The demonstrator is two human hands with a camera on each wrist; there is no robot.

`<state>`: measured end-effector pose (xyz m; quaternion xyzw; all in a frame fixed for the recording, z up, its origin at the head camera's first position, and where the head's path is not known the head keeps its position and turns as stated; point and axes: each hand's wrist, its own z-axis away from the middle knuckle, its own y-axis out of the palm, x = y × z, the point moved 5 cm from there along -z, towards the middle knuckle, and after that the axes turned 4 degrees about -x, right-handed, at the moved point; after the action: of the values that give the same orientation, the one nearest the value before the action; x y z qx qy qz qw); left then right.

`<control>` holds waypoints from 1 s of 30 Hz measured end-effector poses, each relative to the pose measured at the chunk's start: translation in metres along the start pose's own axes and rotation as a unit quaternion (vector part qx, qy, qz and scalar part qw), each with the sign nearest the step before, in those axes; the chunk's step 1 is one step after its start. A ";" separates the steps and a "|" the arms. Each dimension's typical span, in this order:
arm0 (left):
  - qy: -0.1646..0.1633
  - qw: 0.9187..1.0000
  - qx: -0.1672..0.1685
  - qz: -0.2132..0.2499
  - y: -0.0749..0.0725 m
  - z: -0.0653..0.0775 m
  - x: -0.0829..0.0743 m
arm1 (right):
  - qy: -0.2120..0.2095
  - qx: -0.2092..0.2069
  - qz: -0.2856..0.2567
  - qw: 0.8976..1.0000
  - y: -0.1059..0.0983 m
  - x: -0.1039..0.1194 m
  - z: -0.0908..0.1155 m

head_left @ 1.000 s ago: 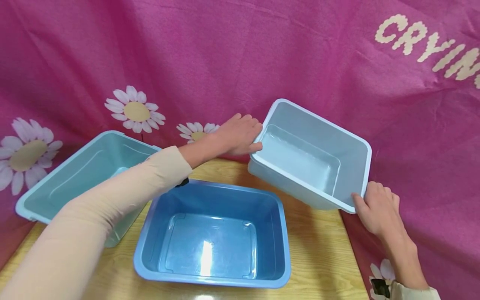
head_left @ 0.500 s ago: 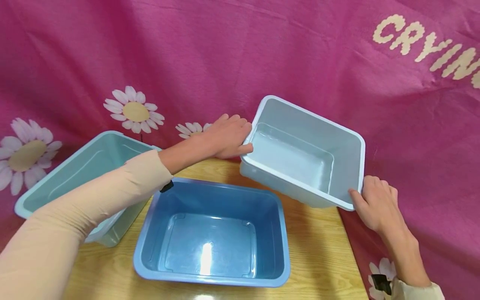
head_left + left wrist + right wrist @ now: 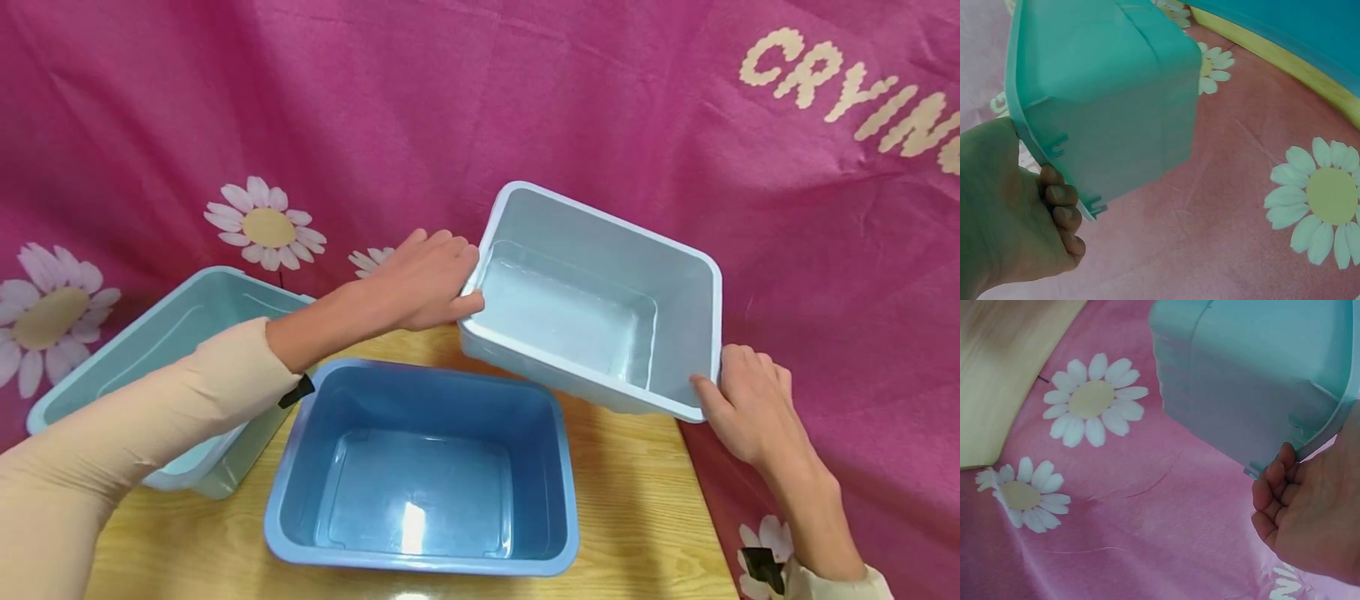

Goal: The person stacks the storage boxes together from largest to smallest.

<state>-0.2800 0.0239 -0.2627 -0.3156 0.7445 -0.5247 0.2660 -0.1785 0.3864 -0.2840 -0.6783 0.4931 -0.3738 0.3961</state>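
Note:
A pale blue plastic bin [image 3: 592,242] is held tilted above the back right of the table, its inside facing me. My left hand [image 3: 431,282] grips its left rim, thumb over the edge. At the opposite end, my right hand [image 3: 753,408] grips the lower right corner of the rim. In the left wrist view the curled fingers [image 3: 1063,209] lie under the bin's lip. The right wrist view likewise has curled fingers [image 3: 1275,481] beneath the rim, by small clips on the bin's outer wall [image 3: 1235,419].
A darker blue bin [image 3: 420,562] stands upright at the table's front middle. To its left a teal bin [image 3: 97,367] sits angled, partly behind my left sleeve. The wooden table [image 3: 637,500] ends at the right. Pink cloth [image 3: 600,100] with daisies hangs behind.
Both hands have shifted the pale blue bin to the left and slightly up, the left hand moving further than the right. The other two bins stay about where they were.

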 end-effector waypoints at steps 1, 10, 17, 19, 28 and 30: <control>-0.005 1.000 0.001 0.003 -0.002 0.002 0.000 | -0.002 -0.001 -0.001 1.000 -0.001 0.002 0.000; -0.038 0.999 0.001 0.017 -0.017 0.027 -0.001 | -0.029 -0.008 -0.006 1.000 -0.008 0.020 0.002; -0.043 0.999 -0.004 0.018 -0.030 0.047 -0.004 | -0.039 -0.004 -0.008 0.999 -0.013 0.032 0.004; -0.045 0.999 -0.007 0.019 -0.034 0.052 -0.004 | -0.042 -0.001 -0.008 0.999 -0.014 0.036 0.005; -0.066 0.998 -0.010 0.011 -0.052 0.078 -0.007 | -0.070 -0.008 0.005 0.997 -0.023 0.055 0.009; -0.071 0.997 -0.006 0.012 -0.056 0.084 -0.008 | -0.074 -0.009 0.004 0.997 -0.026 0.059 0.010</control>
<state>-0.2029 -0.0361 -0.2349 -0.3446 0.7307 -0.4930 0.3229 -0.1459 0.3362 -0.2580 -0.7059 0.4683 -0.3166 0.4268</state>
